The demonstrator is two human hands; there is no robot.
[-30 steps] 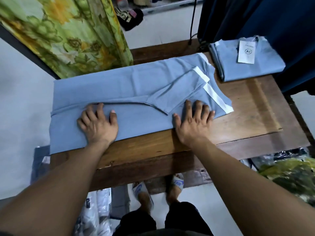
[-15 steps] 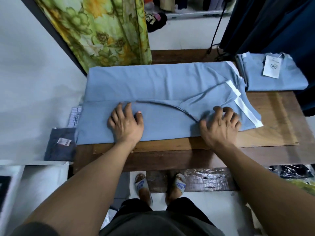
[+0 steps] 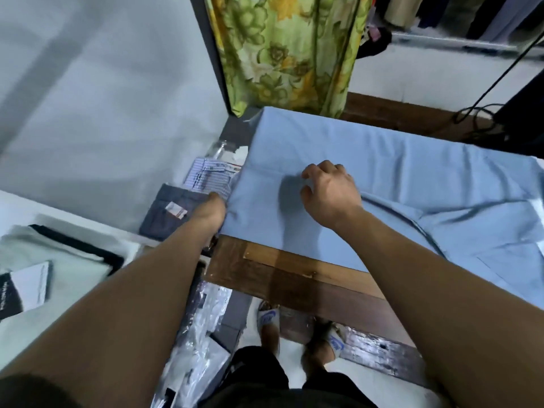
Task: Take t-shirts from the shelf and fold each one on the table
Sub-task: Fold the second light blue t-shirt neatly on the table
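A light blue t-shirt [image 3: 397, 172] lies spread along the wooden table [image 3: 294, 275], its lower end draped over the table's left end. My left hand [image 3: 210, 212] is at that draped edge; the thumb lies on the cloth and the fingers are hidden beneath it, gripping the edge. My right hand [image 3: 329, 192] hovers just over the shirt's left part with fingers loosely curled, casting a shadow on the cloth and holding nothing. The folded sleeve shows at the far right.
A green floral curtain [image 3: 285, 54] hangs behind the table's far left corner. Folded dark [image 3: 173, 219] and striped [image 3: 209, 175] garments lie on the floor left of the table. Plastic packets [image 3: 200, 325] lie by my feet. A black cable [image 3: 482, 113] runs at the back right.
My view swung left. My left hand slid from the shirt's middle to its draped left edge and took hold. My right hand lifted off the sleeve and moved left over the shirt.
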